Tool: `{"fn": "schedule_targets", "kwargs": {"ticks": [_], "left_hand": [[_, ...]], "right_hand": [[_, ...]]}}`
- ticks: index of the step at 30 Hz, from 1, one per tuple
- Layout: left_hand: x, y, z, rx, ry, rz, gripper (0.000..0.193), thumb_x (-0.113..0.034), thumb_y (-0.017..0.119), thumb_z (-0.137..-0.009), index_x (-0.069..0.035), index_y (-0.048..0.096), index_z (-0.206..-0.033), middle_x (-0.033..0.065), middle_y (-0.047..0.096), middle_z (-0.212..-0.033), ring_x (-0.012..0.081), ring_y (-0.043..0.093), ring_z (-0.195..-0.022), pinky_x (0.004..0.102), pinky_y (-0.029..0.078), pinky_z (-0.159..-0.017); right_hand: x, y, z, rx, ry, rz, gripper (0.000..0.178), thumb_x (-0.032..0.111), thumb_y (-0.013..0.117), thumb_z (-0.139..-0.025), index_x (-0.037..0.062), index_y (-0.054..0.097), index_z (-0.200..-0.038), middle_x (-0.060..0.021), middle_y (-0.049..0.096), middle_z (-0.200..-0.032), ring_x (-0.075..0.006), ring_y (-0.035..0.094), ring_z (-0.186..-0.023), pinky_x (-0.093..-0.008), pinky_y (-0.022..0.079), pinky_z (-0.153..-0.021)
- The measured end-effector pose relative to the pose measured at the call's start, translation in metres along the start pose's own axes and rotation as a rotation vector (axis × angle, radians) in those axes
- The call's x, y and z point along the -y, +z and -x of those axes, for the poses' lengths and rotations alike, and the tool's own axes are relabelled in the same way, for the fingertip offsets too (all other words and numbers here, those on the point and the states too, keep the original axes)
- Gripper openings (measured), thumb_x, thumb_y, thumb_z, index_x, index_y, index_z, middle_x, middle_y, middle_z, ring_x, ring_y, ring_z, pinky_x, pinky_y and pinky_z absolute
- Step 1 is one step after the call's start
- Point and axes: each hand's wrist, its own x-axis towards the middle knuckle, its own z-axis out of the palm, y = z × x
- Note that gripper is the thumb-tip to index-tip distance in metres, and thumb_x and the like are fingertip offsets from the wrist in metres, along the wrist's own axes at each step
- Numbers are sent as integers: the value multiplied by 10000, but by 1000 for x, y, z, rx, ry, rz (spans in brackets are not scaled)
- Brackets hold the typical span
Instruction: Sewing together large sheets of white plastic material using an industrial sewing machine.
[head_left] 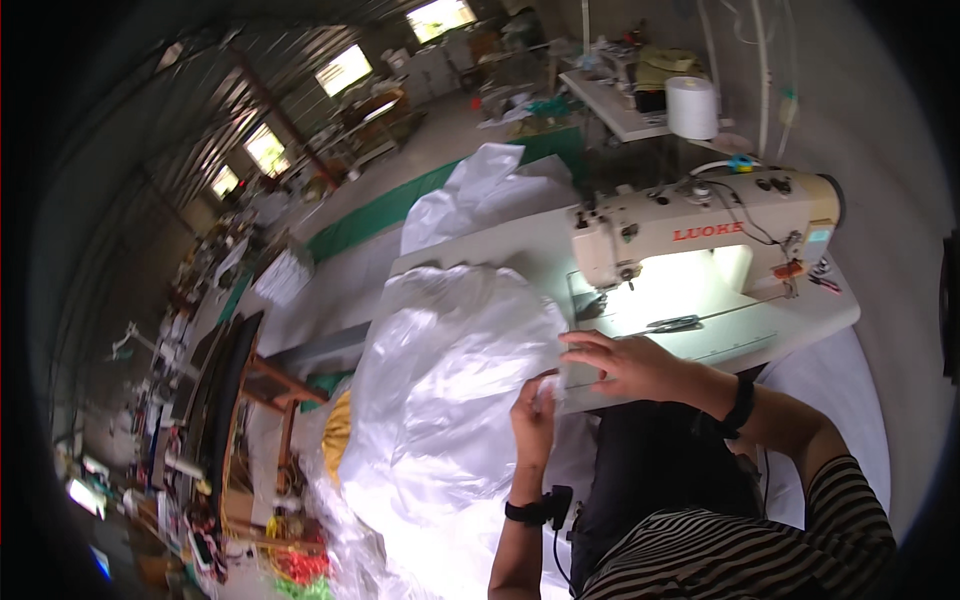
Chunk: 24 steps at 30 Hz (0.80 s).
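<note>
A large heap of shiny white fabric (440, 350) covers the left part of the sewing table and hangs over its near edge. My left hand (533, 420) pinches the right edge of this fabric, with fingers closed. My right hand (630, 366) is just right of it, fingers stretched out and apart over the table's near edge, with nothing seen gripped. Beyond it stands a cream sewing machine (660, 222), its lamp lighting the work area. A pair of thread snips (674, 323) lies on the machine bed, beyond my right hand.
A white thread cone (692, 108) stands behind the machine. Small tools (823, 283) lie at the table's right end. More white fabric (470, 195) is piled past the table's far edge. To the left are a wooden stand (272, 385) and a stack of white pieces (284, 272).
</note>
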Motion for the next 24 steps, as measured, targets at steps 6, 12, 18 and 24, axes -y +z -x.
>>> {"fn": "schedule_targets", "kwargs": {"ticks": [6, 12, 18, 24], "left_hand": [[-97, -60, 44, -178, 307, -307, 561, -106, 714, -825, 1, 489, -1328, 214, 556, -1334, 386, 544, -1212, 390, 443, -1005], [-57, -107, 121, -308, -6, -564, 564, -25, 725, -784, -39, 515, -1307, 164, 580, -1314, 380, 550, -1213, 411, 449, -1013], [-29, -73, 161, -196, -201, -377, 613, -96, 716, -832, -65, 443, -1380, 179, 376, -1502, 380, 417, -1348, 445, 389, -1084], [20, -36, 152, -252, -123, -225, 864, -173, 776, -787, -66, 271, -1480, 209, 119, -1596, 417, 240, -1435, 467, 302, -1139]], "right_hand": [[16, -62, -104, 5, 42, -646, 130, 202, 595, -959, 74, 580, -943, -7, 627, -808, -94, 637, -638, -251, 482, -573], [42, -177, -230, -233, -2, -507, 283, 373, 552, -991, 96, 578, -1042, -9, 636, -905, -64, 669, -774, -181, 528, -579], [61, -186, -316, -346, -40, -824, 252, 238, 566, -988, -9, 614, -969, -112, 685, -869, -183, 674, -696, -304, 557, -563], [67, -191, -368, -475, 8, -941, 213, 203, 604, -950, -3, 606, -897, -100, 613, -800, -230, 644, -739, -388, 549, -600]]}}
